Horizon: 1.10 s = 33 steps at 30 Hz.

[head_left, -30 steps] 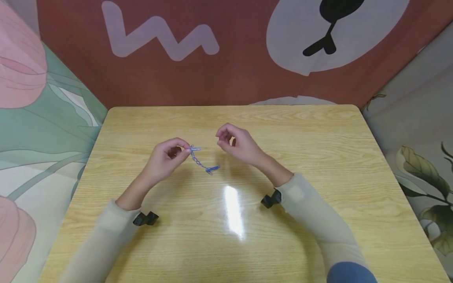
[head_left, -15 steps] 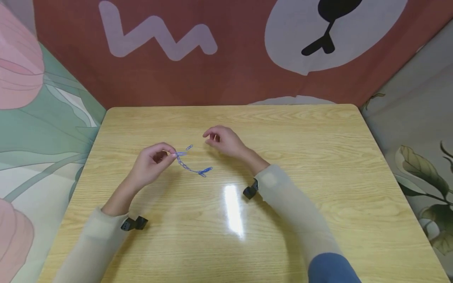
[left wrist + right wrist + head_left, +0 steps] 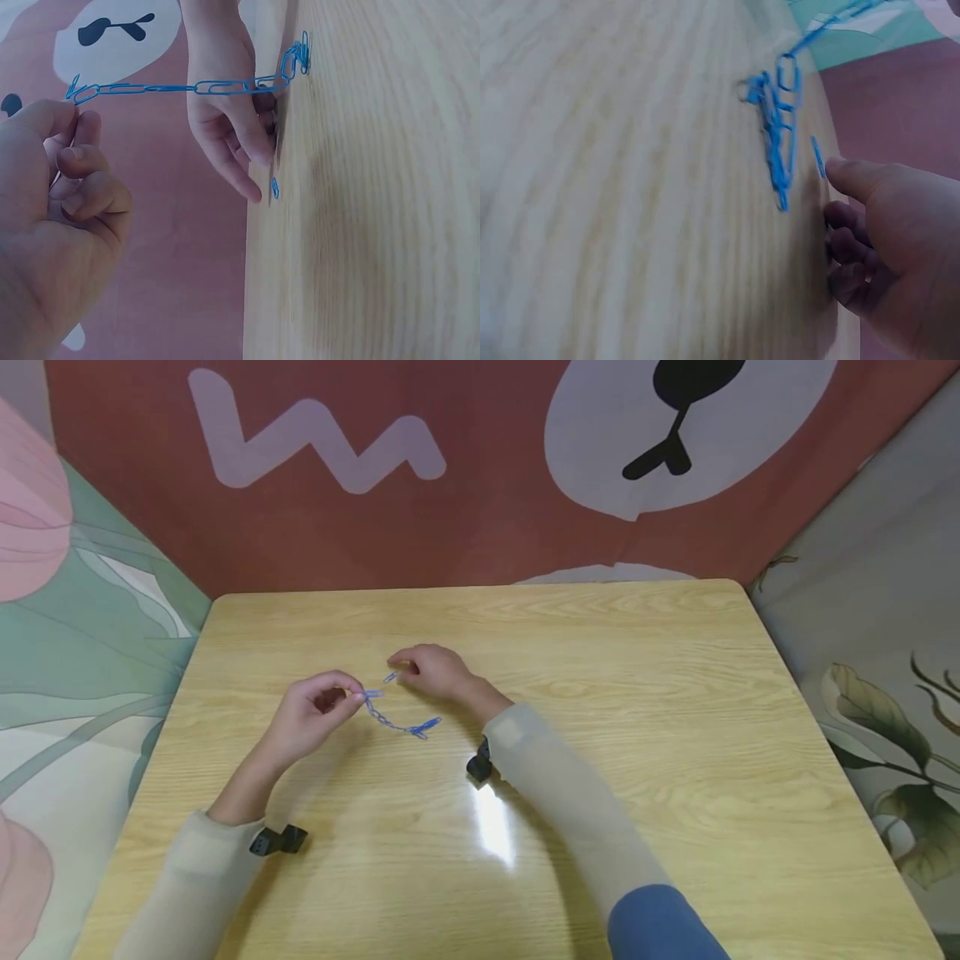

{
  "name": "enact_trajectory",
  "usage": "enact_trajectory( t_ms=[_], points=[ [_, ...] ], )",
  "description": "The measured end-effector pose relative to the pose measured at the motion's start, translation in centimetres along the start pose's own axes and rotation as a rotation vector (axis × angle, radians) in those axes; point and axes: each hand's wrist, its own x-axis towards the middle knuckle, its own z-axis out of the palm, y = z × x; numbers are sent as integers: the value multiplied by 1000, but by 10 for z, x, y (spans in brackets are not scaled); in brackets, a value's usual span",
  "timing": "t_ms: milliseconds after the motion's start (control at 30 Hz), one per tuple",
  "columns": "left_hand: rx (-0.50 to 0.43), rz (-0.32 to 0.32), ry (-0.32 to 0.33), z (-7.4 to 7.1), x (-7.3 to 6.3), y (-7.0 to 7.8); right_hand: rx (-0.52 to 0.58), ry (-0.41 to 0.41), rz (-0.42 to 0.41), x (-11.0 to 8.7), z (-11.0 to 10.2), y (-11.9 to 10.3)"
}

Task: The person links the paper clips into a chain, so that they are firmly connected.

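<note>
Between thumb and forefinger, my left hand pinches the upper end of a chain of blue paper clips. From there the chain slopes down to the table, where its far end lies in a small bunch. A single loose paper clip lies on the wood just beyond the chain. My right hand is low over the table beside this clip, thumb and forefinger spread apart. In the right wrist view the loose clip appears close to the thumb tip; whether they touch I cannot tell.
The wooden table reflects a bright strip of light near its middle. A reddish printed backdrop stands along the far edge. Small black cameras sit at both wrists.
The loose paper clip has come apart from the left fingertips and now lies on the table. My right hand has moved left and down to it. The left hand, with the chain, has shifted left.
</note>
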Motion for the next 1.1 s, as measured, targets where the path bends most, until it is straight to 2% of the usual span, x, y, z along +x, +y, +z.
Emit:
enact_trajectory(
  t_ms=[167, 467, 733, 867, 1100],
  points=[
    [0, -3, 0, -1, 0, 0, -62, -20, 17, 2, 2, -8],
    [12, -6, -1, -3, 0, 2, -27, 71, 55, 3, 7, -7],
    [-9, -8, 2, -4, 1, 6, -41, 102, 115, 6, 12, -15],
    [-8, -7, 3, -5, 0, 6, -80, 70, 159, 9, 12, -21],
    [-13, -4, 4, -6, -1, 6, -228, -23, 196, 10, 11, -31]
  ],
)
